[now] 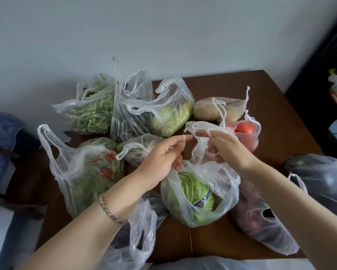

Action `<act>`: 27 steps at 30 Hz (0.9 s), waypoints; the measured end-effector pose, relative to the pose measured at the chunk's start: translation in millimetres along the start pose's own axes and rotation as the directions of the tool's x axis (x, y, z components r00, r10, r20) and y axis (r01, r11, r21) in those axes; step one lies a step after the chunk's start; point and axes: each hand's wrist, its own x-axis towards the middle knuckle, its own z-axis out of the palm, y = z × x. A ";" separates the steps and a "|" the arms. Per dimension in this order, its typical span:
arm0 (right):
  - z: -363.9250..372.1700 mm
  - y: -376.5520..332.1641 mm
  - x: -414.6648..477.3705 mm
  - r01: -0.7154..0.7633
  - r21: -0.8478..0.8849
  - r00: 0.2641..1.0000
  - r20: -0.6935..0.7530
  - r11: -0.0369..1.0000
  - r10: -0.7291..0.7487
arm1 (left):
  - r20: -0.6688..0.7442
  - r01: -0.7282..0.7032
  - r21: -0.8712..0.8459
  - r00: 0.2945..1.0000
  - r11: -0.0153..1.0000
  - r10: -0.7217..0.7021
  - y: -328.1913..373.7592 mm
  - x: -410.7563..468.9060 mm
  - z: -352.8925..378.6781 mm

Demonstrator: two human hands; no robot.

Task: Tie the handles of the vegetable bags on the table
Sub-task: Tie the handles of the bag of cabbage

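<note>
The cabbage bag (198, 207) is found at the near middle of the table (280, 114), with its mouth open and its two handles (197, 130) drawn up above it. One handle is looped round the outstretched forefinger of the left hand (161, 160), whose other fingers are curled in upon the film. The other handle is pinched in the curled fingers of the right hand (228, 151), so both hands are closed on plastic, with their fingertips nearly meeting. The film is judged thin, soft and very light, and likely to crumple, stretch and slip when pulled. The cabbage inside is judged dense and heavy enough for the bag to be anchored on the table while a knot is drawn. The handles are best taken near their tops and gathered into cords rather than held flat. Tension should be applied evenly, since film this thin could be torn at the handle roots by a sharp tug. Room is limited: a tomato bag (245, 131) is seen just beyond the right hand, a printed bag (89, 172) of greens stands to the left with its handles loose, a bean bag (89, 114) lies at the far left, and a dark-filled bag (261, 217) lies at the near right, just beside the cabbage bag.
</note>
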 end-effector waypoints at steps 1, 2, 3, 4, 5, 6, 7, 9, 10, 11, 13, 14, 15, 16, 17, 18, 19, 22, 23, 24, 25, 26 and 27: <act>0.6 3.0 0.3 -0.019 0.029 1.000 0.006 0.999 0.019 | -0.008 -0.006 0.000 1.000 1.000 0.006 -1.4 0.7 1.1; 1.5 5.4 0.6 -0.033 0.048 0.999 0.010 0.998 0.032 | -0.019 -0.001 -0.021 1.000 1.000 0.001 -2.4 1.9 2.4; 2.4 8.8 1.5 -0.046 0.046 0.999 0.005 0.998 0.045 | -0.039 0.009 -0.051 0.999 0.999 -0.011 -2.7 3.2 3.3; 4.1 11.5 2.4 -0.058 0.038 0.998 0.001 0.998 0.058 | -0.063 0.021 -0.078 0.998 0.997 -0.026 -2.8 5.0 4.6; 5.8 14.2 3.2 -0.065 0.025 0.998 0.006 0.998 0.065 | -0.084 0.037 -0.092 0.995 0.995 -0.045 -2.5 7.1 5.6; 8.2 15.6 4.2 -0.062 0.019 0.998 0.020 0.998 0.061 | -0.099 0.053 -0.091 0.993 0.994 -0.062 -2.5 9.1 6.5; 10.5 18.4 5.6 -0.051 0.002 0.998 0.035 0.999 0.051 | -0.107 0.074 -0.095 0.991 0.993 -0.084 -2.1 11.0 8.0; 13.6 23.0 7.8 -0.022 -0.079 0.999 0.042 0.997 0.025 | -0.119 0.131 -0.154 0.982 0.979 -0.150 -2.3 14.9 10.0; 14.3 25.0 8.0 0.002 -0.114 0.999 0.033 0.993 0.002 | -0.124 0.166 -0.196 0.973 0.966 -0.192 -3.1 16.4 10.6; 14.3 27.3 8.6 0.026 -0.135 1.000 0.018 0.991 -0.024 | -0.127 0.200 -0.234 0.964 0.952 -0.233 -3.9 17.5 11.5; 14.1 31.1 9.4 0.064 -0.138 0.998 -0.007 0.988 -0.066 | -0.140 0.259 -0.263 0.943 0.930 -0.302 -6.3 19.4 13.8; 15.0 31.0 8.8 0.075 -0.135 0.997 -0.012 0.988 -0.078 | -0.149 0.285 -0.256 0.933 0.924 -0.329 -8.2 20.6 14.9; 16.7 31.4 8.4 0.083 -0.138 0.996 -0.016 0.987 -0.086 | -0.158 0.307 -0.243 0.923 0.920 -0.350 -9.8 21.6 15.7; 18.8 30.8 7.4 0.085 -0.146 0.996 -0.022 0.986 -0.090 | -0.160 0.322 -0.224 0.919 0.920 -0.361 -10.7 22.6 16.8; 20.5 30.2 6.3 0.090 -0.154 0.995 -0.026 0.984 -0.096 | -0.154 0.332 -0.210 0.918 0.920 -0.366 -11.2 23.7 17.9; 21.9 28.1 4.7 0.095 -0.136 0.995 -0.024 0.986 -0.099 | -0.151 0.334 -0.193 0.919 0.923 -0.364 -12.5 25.2 18.7; 21.9 27.2 3.3 0.096 -0.076 0.995 -0.005 0.992 -0.097 | -0.153 0.333 -0.172 0.921 0.927 -0.359 -13.1 26.1 19.3; 19.8 23.8 0.3 0.060 0.103 0.996 0.054 0.993 -0.066 | -0.224 0.309 -0.058 0.923 0.949 -0.314 -17.0 28.3 20.3; 19.4 25.4 0.8 0.052 0.089 0.998 0.041 0.995 -0.055 | -0.263 0.294 -0.006 0.922 0.956 -0.286 -18.3 28.2 20.8; 19.1 27.1 1.6 0.047 0.066 0.999 0.023 0.997 -0.048 | -0.296 0.267 0.028 0.922 0.963 -0.247 -19.5 27.7 22.0; 19.4 29.1 2.7 0.041 0.037 0.999 0.003 0.998 -0.041 | -0.319 0.232 0.033 0.924 0.972 -0.210 -21.0 27.2 23.6; 20.4 28.9 3.0 0.026 0.023 0.999 -0.022 0.999 -0.026 | -0.329 0.195 0.015 0.927 0.981 -0.179 -21.6 26.4 25.4; 21.0 29.2 3.8 0.019 0.024 0.998 -0.053 1.000 -0.018 | -0.331 0.173 -0.001 0.929 0.985 -0.164 -21.2 25.5 26.7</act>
